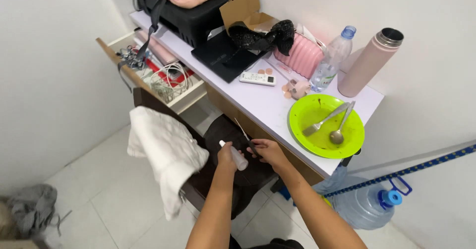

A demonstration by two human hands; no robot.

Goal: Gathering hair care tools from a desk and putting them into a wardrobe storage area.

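Small white tube point(234, 156), lower centre of the frame, just in front of the desk point(258, 105) edge: the left hand point(226, 156) has its fingers wrapped round it, tip tilted right. The right hand point(265, 150) pinches a thin dark-handled pointed tool point(246, 137), apparently scissors. Step in hand, by appearance: opening the tube's tip. That calls for bringing the point squarely to it. A green plate point(325, 127) lies right.

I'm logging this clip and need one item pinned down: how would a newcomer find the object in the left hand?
Start at the white desk with the green plate. In front of its near edge, over the dark chair, the left hand grips a small white tube. The right hand's item is thin, dark and pointed instead.
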